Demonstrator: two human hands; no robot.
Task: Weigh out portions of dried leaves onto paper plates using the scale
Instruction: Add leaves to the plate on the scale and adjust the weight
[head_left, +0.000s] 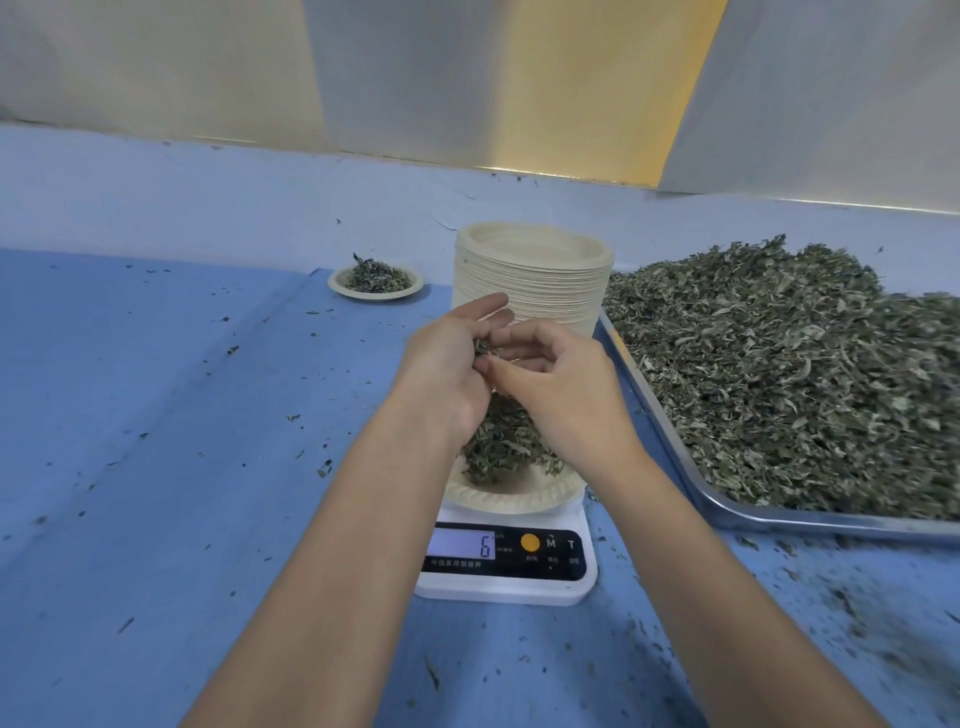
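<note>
The dried leaves (506, 441) on the scale are dark green, curled and crumpled, heaped loosely on a pale paper plate (511, 493) with a crimped rim. The plate sits on a white scale (506, 566) whose display (461, 544) shows a 6; beside the display are an orange button and the letters M and T.

Both hands hover together right above the heap. The left hand (447, 374) is held half open, fingers stretched forward, with a small tuft of leaves at its fingertips. The right hand (550, 379) is curled, its grip pinched at that same tuft; whether both hands truly clamp it cannot be told. The hands and forearms hide the far side of the plate and much of the heap.

Just behind the hands stands a tall stack of plates (532, 275). To the right, a metal tray (727, 509) carries a large mound of leaves (789, 384), its near corner close to the scale. Farther back on the left lies a filled plate (375, 283), well apart. Loose bits of leaf are scattered over the blue bench (156, 415).
</note>
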